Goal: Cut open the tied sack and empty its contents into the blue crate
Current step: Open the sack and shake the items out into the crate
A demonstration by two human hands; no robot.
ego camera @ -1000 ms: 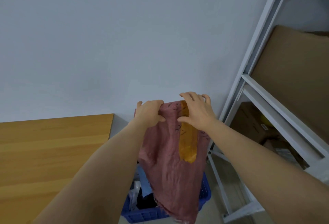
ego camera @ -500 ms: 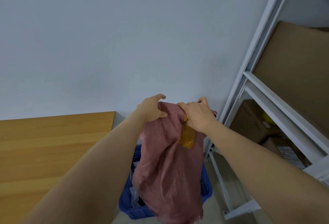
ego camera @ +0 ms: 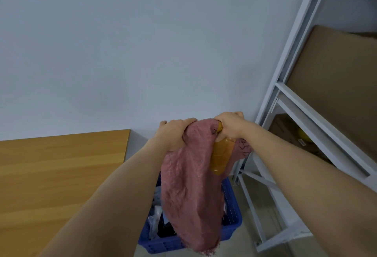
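A dusty pink woven sack point(ego camera: 189, 193) hangs upside down over the blue crate point(ego camera: 232, 216), with its frayed mouth pointing into the crate. My left hand point(ego camera: 173, 134) grips the sack's upper left corner. My right hand point(ego camera: 230, 126) grips the upper right corner, along with a strip of yellowish tape point(ego camera: 221, 155) stuck on the sack's side. Packets and dark items lie in the crate point(ego camera: 158, 222), partly hidden by the sack and my left arm.
A wooden table point(ego camera: 61, 171) stands at the left, its corner close to the crate. A white metal shelving unit point(ego camera: 289, 101) holding cardboard boxes point(ego camera: 336, 77) rises at the right. A plain wall is behind. The crate sits on a pale floor.
Both hands have bunched the top of the sack tighter and drawn it a little to the right. The sack has swung and its mouth hangs lower into the crate.
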